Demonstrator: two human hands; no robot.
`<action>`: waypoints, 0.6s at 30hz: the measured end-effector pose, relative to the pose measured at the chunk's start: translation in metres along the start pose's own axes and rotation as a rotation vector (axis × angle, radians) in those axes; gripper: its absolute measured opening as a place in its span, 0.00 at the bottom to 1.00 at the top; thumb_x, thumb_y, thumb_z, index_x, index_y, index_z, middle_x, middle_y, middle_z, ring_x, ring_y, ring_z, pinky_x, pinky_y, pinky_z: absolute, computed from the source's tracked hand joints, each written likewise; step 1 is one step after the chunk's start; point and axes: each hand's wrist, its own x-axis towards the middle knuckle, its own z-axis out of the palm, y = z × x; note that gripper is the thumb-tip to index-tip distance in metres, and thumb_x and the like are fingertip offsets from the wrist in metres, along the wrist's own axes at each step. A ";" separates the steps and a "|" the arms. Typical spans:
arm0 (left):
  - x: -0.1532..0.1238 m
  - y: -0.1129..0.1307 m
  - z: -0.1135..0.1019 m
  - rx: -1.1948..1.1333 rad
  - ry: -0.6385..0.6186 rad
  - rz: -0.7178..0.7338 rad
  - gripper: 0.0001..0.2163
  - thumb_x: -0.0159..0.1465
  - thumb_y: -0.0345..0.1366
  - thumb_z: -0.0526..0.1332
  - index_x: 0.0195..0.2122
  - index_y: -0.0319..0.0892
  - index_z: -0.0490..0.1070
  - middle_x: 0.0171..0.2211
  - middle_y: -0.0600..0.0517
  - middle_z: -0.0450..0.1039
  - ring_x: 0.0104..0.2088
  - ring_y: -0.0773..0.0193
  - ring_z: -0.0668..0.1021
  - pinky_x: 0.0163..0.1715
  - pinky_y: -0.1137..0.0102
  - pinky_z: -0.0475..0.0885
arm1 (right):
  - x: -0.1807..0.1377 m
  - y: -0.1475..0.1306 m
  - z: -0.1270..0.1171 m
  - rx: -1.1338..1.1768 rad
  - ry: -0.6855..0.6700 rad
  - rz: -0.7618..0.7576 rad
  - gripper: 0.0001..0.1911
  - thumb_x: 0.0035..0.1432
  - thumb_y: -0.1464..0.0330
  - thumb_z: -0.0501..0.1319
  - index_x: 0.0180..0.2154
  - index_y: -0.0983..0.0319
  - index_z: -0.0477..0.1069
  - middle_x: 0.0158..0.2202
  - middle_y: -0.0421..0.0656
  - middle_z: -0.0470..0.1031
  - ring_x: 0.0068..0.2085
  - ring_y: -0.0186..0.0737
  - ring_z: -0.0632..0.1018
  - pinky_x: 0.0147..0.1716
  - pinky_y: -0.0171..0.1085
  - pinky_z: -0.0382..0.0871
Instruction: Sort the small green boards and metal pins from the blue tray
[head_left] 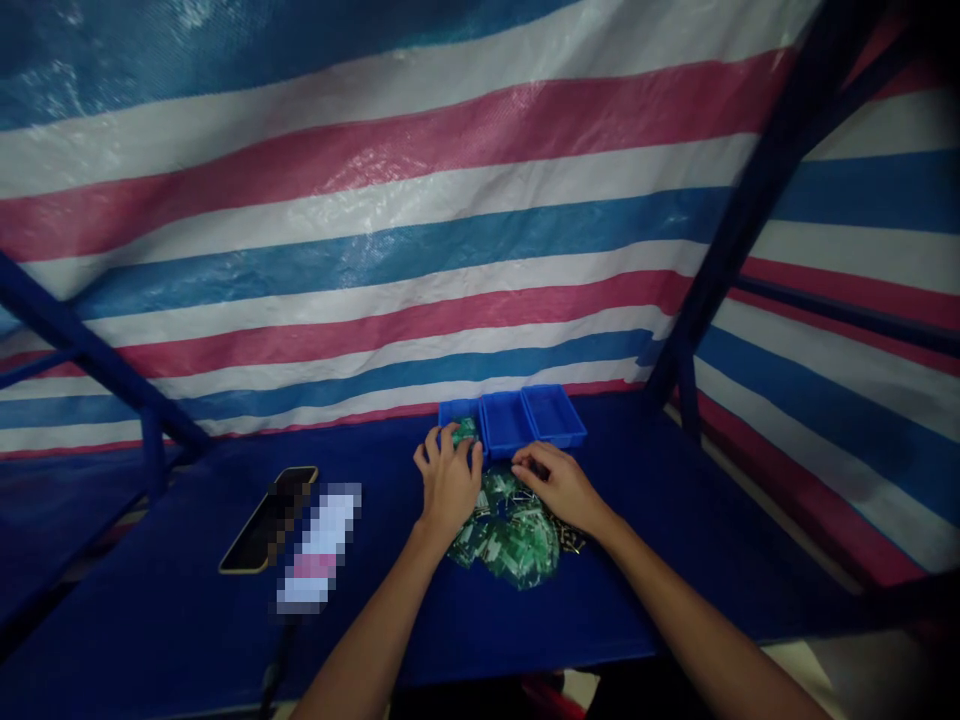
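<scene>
A heap of small green circuit boards (510, 535) with brass-coloured pins lies on the blue table (187, 630). My left hand (448, 480) rests at the heap's far left edge, fingers curled over a green piece beside the leftmost blue tray (459, 412). My right hand (559, 485) lies on the heap's right side, fingers bent and pinching among the boards; what they hold is too small to make out. Three shallow blue trays stand in a row just behind the hands, the middle tray (507, 422) and right tray (553, 414) looking bare.
A phone (264, 520) lies screen-up at the left of the table, next to a blurred-out white and pink object (319, 548). A striped tarp (420, 200) forms the back wall. Dark blue frame posts (739, 220) rise at right and left.
</scene>
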 end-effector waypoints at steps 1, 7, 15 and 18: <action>-0.001 0.001 0.000 -0.008 0.006 -0.004 0.13 0.75 0.42 0.57 0.47 0.44 0.81 0.61 0.39 0.71 0.64 0.36 0.65 0.60 0.37 0.58 | -0.001 -0.001 0.000 -0.053 -0.030 -0.039 0.12 0.71 0.56 0.63 0.44 0.56 0.79 0.38 0.42 0.79 0.41 0.45 0.77 0.51 0.45 0.68; -0.004 0.005 0.000 -0.087 0.011 -0.034 0.12 0.75 0.40 0.57 0.50 0.45 0.79 0.50 0.40 0.78 0.59 0.39 0.71 0.62 0.38 0.56 | -0.003 0.004 0.002 -0.250 -0.171 -0.148 0.19 0.64 0.57 0.71 0.55 0.50 0.79 0.56 0.46 0.78 0.52 0.51 0.75 0.56 0.51 0.65; -0.002 0.008 -0.003 -0.134 0.048 -0.005 0.12 0.77 0.38 0.54 0.53 0.45 0.75 0.52 0.41 0.78 0.59 0.44 0.73 0.65 0.42 0.52 | -0.004 0.010 0.003 -0.310 -0.279 -0.124 0.21 0.65 0.57 0.71 0.59 0.46 0.78 0.57 0.44 0.80 0.54 0.55 0.73 0.54 0.54 0.65; -0.001 0.013 -0.009 -0.178 0.023 0.021 0.13 0.78 0.37 0.52 0.54 0.47 0.75 0.55 0.43 0.77 0.58 0.49 0.73 0.63 0.46 0.55 | -0.003 0.008 0.002 -0.277 -0.266 -0.142 0.17 0.69 0.56 0.67 0.58 0.47 0.79 0.53 0.45 0.81 0.52 0.54 0.74 0.52 0.52 0.67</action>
